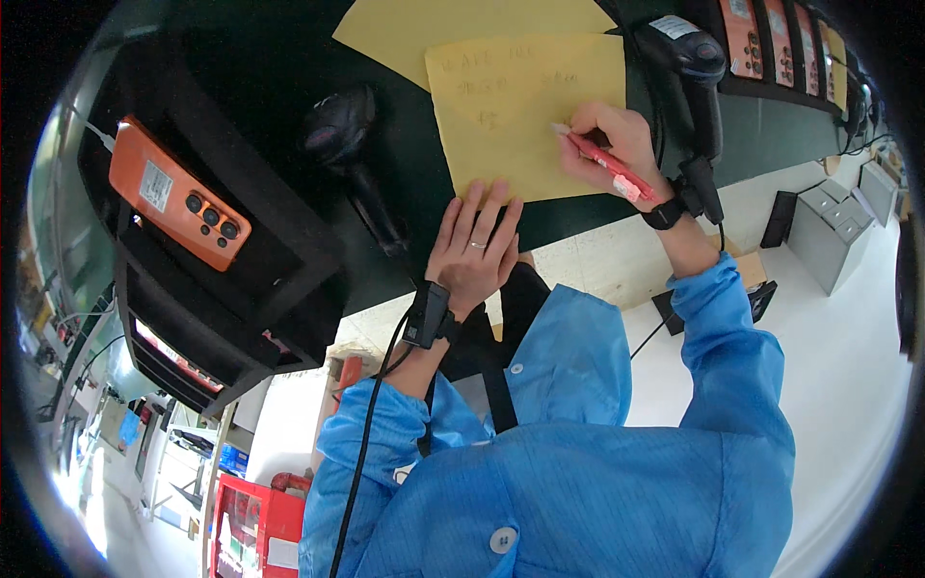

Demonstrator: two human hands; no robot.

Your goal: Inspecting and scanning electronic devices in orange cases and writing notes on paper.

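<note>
A yellow sheet of paper (525, 159) with faint handwriting lies on the dark green table in front of me. My left hand (477, 246) rests flat on its lower left edge, fingers stretched out. In my right hand (617, 144) is a red pen (602, 159), its tip close to the right part of the sheet; whether it touches the paper I cannot tell. Another yellow sheet (395, 34) lies partly under the first. A black barcode scanner (352, 144) lies left of the paper, and a second scanner (699, 77) lies to its right, near my right hand.
On the left, an orange phone (178, 193) with a cable sits on a black stand (279, 217). Several similar phones (742, 43) stand in a black rack at the upper right. A cable (361, 462) runs from the device at my left wrist. A red cabinet (255, 525) stands at lower left.
</note>
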